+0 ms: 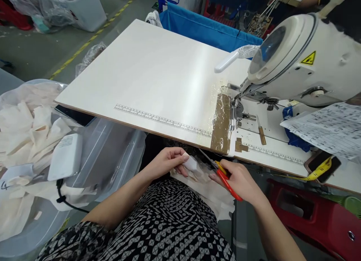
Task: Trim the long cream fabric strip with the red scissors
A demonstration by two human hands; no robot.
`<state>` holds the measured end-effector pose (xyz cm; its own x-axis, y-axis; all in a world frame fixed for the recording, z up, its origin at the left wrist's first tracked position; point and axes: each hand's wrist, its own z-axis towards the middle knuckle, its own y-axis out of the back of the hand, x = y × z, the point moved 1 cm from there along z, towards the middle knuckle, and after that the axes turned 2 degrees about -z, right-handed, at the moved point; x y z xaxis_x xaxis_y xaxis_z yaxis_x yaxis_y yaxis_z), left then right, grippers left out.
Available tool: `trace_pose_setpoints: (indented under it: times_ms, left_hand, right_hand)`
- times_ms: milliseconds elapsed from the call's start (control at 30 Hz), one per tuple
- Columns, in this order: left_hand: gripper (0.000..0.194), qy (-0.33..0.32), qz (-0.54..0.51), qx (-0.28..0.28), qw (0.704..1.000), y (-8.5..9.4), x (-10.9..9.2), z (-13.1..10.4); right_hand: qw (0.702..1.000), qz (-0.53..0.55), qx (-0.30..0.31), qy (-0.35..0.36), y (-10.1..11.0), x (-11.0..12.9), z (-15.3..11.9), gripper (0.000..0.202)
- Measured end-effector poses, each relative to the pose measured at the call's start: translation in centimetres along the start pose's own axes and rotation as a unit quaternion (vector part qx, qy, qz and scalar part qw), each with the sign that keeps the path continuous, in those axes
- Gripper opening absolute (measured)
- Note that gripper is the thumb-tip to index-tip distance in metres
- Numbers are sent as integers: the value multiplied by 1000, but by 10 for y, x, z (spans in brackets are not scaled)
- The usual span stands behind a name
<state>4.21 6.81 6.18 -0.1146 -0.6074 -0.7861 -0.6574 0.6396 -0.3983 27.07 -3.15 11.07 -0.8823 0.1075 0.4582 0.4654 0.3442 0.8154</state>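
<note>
Below the front edge of the table, my left hand (171,161) pinches a small piece of white fabric (191,164) between thumb and fingers. My right hand (238,178) is closed around the red and yellow handles of a pair of scissors (228,184). The scissor blades point up and left, close beside the fabric, partly under the table edge. Whether the blades touch the cloth, I cannot tell. More pale fabric (217,201) hangs over my lap under both hands.
A white sewing machine (299,58) stands on the right of the white table (158,73). An awl (261,131), printed sheets (327,129) and a yellow tape measure (318,170) lie near it. At left, a plastic tub (113,159) holds cream fabric pieces (34,129) and a white power bank (66,155).
</note>
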Motion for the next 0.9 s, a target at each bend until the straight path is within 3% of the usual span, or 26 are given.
trace_pose_setpoints:
  times_ms: [133, 233, 333, 400, 533, 633, 767, 900]
  left_hand:
    - [38, -7, 63, -24, 998, 2, 1, 1]
    - [40, -29, 98, -37, 994, 5, 1, 4]
    - [41, -49, 125, -44, 990, 5, 1, 6]
    - [43, -55, 140, -46, 988, 3, 1, 7]
    - [46, -66, 162, -46, 983, -3, 0, 4]
    - [47, -69, 165, -61, 982, -3, 1, -1]
    - [49, -48, 171, -75, 981, 6, 9, -6]
    - [55, -26, 196, -52, 979, 18, 20, -4]
  right_hand:
    - [997, 5, -57, -51, 32, -13, -35, 41]
    - [968, -99, -110, -201, 59, -36, -50, 50]
    - [913, -191, -92, -349, 90, -66, -43, 56]
    - [895, -207, -62, -390, 111, -86, -25, 52]
    - [904, -161, -16, -395, 144, -114, 19, 39]
    - [897, -156, -32, -413, 157, -126, 48, 32]
    - [881, -160, -60, -442, 162, -132, 69, 35]
    - [873, -187, -116, -435, 152, -116, 63, 32]
